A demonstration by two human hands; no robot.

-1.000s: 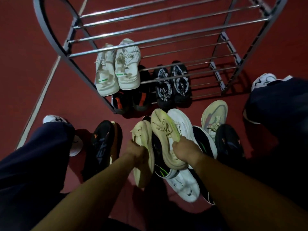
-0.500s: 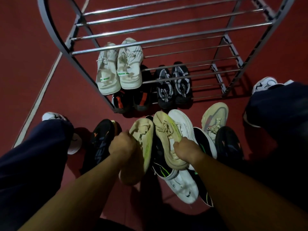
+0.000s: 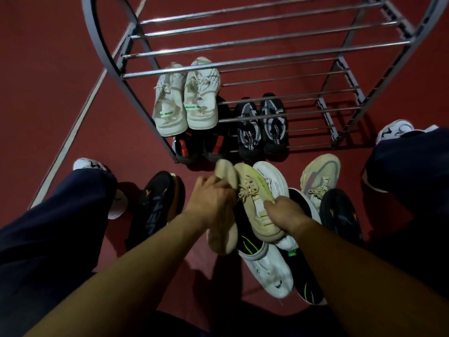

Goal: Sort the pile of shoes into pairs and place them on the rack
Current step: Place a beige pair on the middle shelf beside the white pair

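Single head-worn wide-angle view, no second view sharing scene. Camera looking forward and steeply down from above, over both forearms entering at bottom edge. Facing metal shoe rack (image 3: 243,62) filling upper frame, top bars bowing from lens distortion. Red floor (image 3: 48,81) lying well below. Left hand (image 3: 211,203) and right hand (image 3: 286,212) sitting near centre, close to lens. Knees framing both sides.

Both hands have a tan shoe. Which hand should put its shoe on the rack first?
Probably the left hand. Its tan shoe sits nearer the rack, with its toe already close to the lower shelves. The right hand holds its tan shoe over the pile.
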